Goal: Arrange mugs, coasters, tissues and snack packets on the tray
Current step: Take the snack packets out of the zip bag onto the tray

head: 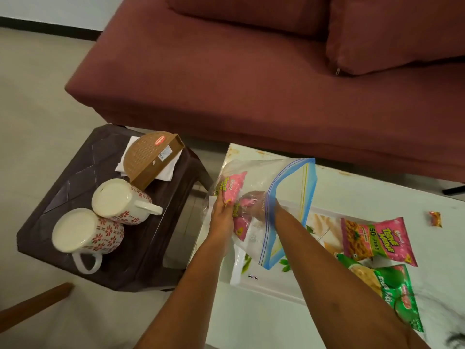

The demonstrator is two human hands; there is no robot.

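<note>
The left hand [221,214] is gripping the limp zip-lock bag [292,187] while the right hand [259,206], grip unclear, is reaching inside for light, crushable snack packets [236,187], best pinched at seams.

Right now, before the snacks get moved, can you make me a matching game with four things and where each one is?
Things
1. two mugs
2. brown basket
3. loose pink packet
4. right hand

Places
A. inside the clear zip bag
B. on top of the white tissues
C. side by side on the dark stool
D. on the white tray

Pairs: 1-C, 2-B, 3-D, 4-A
</note>
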